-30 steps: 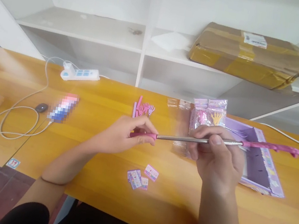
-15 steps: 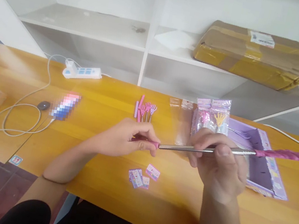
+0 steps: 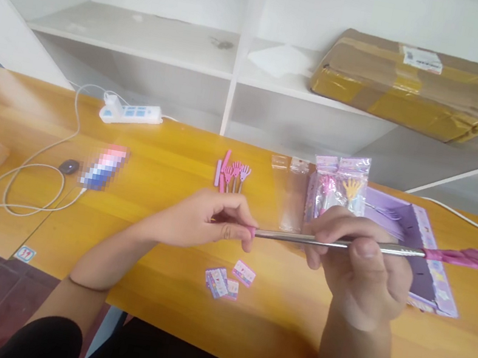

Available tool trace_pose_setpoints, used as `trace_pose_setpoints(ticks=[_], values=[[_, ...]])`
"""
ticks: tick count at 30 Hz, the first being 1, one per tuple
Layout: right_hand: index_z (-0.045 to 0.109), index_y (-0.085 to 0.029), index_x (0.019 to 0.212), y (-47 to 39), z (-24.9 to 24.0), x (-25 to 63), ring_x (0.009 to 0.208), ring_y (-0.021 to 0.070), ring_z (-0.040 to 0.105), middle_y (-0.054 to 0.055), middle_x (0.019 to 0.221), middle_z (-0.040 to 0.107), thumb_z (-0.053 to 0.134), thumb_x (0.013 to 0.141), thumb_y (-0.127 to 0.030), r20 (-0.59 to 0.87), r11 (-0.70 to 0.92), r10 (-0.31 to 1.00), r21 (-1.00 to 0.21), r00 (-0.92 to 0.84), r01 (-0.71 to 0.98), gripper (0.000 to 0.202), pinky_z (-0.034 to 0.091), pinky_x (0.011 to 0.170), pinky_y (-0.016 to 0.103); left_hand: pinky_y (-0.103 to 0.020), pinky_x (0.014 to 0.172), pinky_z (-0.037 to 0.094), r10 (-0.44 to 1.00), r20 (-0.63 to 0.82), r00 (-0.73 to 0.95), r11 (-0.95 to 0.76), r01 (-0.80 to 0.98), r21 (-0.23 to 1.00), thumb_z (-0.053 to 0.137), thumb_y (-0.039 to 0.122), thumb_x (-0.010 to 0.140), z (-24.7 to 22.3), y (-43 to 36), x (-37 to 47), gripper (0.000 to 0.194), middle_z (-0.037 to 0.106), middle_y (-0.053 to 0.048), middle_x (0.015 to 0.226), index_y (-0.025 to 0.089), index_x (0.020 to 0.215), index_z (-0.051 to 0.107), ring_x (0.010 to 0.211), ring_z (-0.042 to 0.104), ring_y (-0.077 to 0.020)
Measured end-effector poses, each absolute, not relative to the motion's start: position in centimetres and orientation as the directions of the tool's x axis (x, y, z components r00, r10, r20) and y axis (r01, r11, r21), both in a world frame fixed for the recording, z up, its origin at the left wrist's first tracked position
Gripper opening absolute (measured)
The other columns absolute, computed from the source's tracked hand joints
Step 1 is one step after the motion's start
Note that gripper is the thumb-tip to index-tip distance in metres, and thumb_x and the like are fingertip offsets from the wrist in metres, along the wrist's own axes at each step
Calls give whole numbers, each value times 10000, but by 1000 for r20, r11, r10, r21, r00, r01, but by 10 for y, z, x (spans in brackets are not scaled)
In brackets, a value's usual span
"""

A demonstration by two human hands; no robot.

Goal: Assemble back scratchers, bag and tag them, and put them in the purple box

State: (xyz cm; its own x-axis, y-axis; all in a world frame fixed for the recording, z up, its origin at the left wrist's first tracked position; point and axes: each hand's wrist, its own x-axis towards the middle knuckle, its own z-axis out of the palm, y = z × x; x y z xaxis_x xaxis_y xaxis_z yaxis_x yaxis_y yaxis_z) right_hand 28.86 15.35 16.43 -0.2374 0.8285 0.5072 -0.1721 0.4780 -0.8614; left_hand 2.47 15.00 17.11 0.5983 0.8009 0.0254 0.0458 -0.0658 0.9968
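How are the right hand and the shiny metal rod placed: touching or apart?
Touching. The head view shows the right hand gripping the metal rod, with its thumb lying across it.

Rod (image 3: 287, 236) silver, right end (image 3: 472, 258) pink; tabletop (image 3: 169, 157) orange-brown; tray (image 3: 416, 226) lilac, border (image 3: 440, 281) starred; carton (image 3: 367, 53) brown, tape (image 3: 408, 80) yellow; shelf (image 3: 166, 36) white.

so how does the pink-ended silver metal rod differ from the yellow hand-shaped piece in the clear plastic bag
The pink-ended silver metal rod is held in the left hand and right hand; the yellow hand-shaped piece is inside a clear plastic bag. The rod runs crosswise; the yellow piece points up the picture. The rod leaves the frame's right edge; the yellow piece stays within it.
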Motion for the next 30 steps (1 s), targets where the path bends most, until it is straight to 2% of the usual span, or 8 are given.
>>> trace_pose_setpoints(ticks=[5, 9, 16, 19, 22, 25, 27, 30], values=[[766, -254, 981, 156, 161, 286, 563, 163, 555, 28, 768, 562, 558, 1096, -439, 496, 462, 828, -868, -263, -183, 301, 428, 521, 344, -302, 766, 546, 839, 43, 542, -156, 163, 974, 696, 412, 1032, 176, 147, 21, 220, 824, -64, 928, 193, 1027, 673, 867, 769, -171], [764, -248, 969, 158, 157, 283, 560, 160, 567, 36, 792, 568, 533, 1108, -439, 493, 448, 817, -869, -299, -209, 330, 445, 523, 350, -296, 772, 542, 848, 47, 528, -187, 215, 959, 682, 374, 1044, 176, 144, 21, 180, 829, -56, 937, 194, 1027, 682, 864, 768, -166], [772, -250, 968, 157, 152, 281, 573, 162, 576, 44, 812, 590, 491, 1124, -437, 530, 485, 794, -847, -298, -216, 372, 475, 551, 356, -296, 756, 542, 850, 6, 527, -111, 168, 980, 713, 402, 1023, 178, 142, 21, 215, 822, -59, 912, 187, 1016, 696, 859, 765, -172], [775, -255, 1063, 154, 141, 272, 642, 170, 623, 53, 883, 608, 467, 1136, -402, 509, 477, 741, -858, -439, -191, 349, 515, 605, 364, -317, 799, 564, 839, 2, 544, -66, 99, 993, 726, 403, 1012, 175, 143, 24, 221, 818, -71, 927, 184, 1004, 697, 889, 769, -187], [758, -275, 1097, 152, 128, 259, 655, 157, 625, 49, 942, 612, 430, 1147, -397, 490, 423, 708, -871, -508, -250, 353, 521, 619, 354, -322, 816, 577, 806, 3, 592, -44, 55, 997, 718, 390, 1015, 172, 145, 27, 210, 812, -71, 943, 187, 973, 687, 911, 774, -195], [758, -277, 1142, 156, 124, 254, 669, 156, 610, 44, 938, 619, 466, 1138, -441, 429, 373, 752, -903, -501, -214, 335, 519, 666, 363, -297, 780, 550, 850, 9, 527, -135, 201, 970, 725, 395, 1008, 173, 148, 25, 201, 804, -42, 936, 197, 984, 700, 863, 751, -173], [765, -271, 1158, 163, 127, 258, 620, 146, 568, 22, 860, 593, 549, 1097, -515, 383, 330, 813, -923, -437, -196, 332, 480, 617, 344, -287, 782, 536, 886, 33, 462, -198, 312, 929, 724, 399, 1009, 176, 148, 21, 188, 805, -22, 952, 212, 1026, 713, 856, 738, -161], [761, -275, 1000, 173, 135, 270, 507, 118, 396, -16, 742, 487, 648, 1013, -614, 334, 266, 926, -908, -177, -325, 358, 287, 455, 298, -273, 766, 517, 916, 74, 393, -260, 444, 857, 704, 398, 1024, 181, 148, 16, 174, 804, -7, 983, 238, 1090, 722, 851, 723, -153]])
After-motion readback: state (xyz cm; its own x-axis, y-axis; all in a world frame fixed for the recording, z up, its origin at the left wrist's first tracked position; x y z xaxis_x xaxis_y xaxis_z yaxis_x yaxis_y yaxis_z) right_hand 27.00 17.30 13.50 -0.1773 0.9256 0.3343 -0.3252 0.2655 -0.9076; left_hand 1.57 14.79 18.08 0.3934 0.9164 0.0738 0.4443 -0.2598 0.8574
